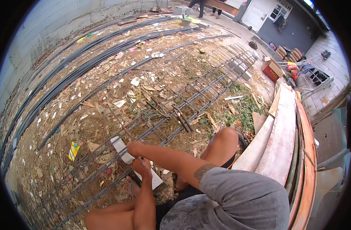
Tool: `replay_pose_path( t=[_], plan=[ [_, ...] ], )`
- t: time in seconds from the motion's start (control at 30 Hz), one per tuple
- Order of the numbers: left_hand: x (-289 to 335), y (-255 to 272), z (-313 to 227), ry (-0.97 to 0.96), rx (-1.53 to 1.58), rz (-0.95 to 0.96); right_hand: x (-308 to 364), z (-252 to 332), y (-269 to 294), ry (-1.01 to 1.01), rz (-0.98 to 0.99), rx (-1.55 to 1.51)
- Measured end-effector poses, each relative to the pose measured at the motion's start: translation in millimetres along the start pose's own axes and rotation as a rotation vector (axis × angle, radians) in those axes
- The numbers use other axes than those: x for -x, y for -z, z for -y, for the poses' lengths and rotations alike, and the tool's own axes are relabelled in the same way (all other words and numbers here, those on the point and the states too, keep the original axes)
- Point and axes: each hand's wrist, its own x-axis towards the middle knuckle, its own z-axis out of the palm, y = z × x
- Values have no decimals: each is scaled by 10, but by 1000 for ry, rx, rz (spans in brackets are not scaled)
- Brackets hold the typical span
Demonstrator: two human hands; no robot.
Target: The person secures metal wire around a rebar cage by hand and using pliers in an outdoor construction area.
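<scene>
Dry, litter-strewn ground (79, 130) forms the outdoor work surface, scattered with leaves and pale fragments. Nearest the viewer, the person squats in a grey shirt (240, 191), bare forearms extended over the work. Both hands meet close together: the left hand (141, 167) appears curled, and the right hand (135, 148) lies just beyond it, turned away. How far the fingers of either are closed, and what if anything they hold, cannot be told. Beside the hands lies a pale block (120, 148). At this point the hands are over a long rebar cage (212, 100), which lies on the ground and runs diagonally from lower left to upper right. Farther along, a pair of dark hand tools with orange on the handles (158, 105) rests at the cage. To the right, long boards (273, 142) lie stacked. Beyond stands an open cardboard box (272, 69). Bundles of loose steel bars (145, 37) curve across the left side, with a block wall (68, 23) behind. A white door (254, 15) is visible in the distance.
</scene>
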Motion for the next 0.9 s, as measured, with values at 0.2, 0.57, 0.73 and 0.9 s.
replay_pose_path(
  t=[0.2, 0.57, 0.73, 0.9],
  plan=[
    [51, 55, -72, -24, 6, -87, -16, -3, -18, 0, 39, 4],
    [236, -18, -164, 0, 20, -186, -43, 2, 13, -90, 178, -30],
    [202, 54, -135, 84, -38, -236, 176, 48, 100, 59, -7, -101],
    [265, -77, -154, 75, -143, -140, 466, -159, 26, -61, -94, -290]
  ],
)
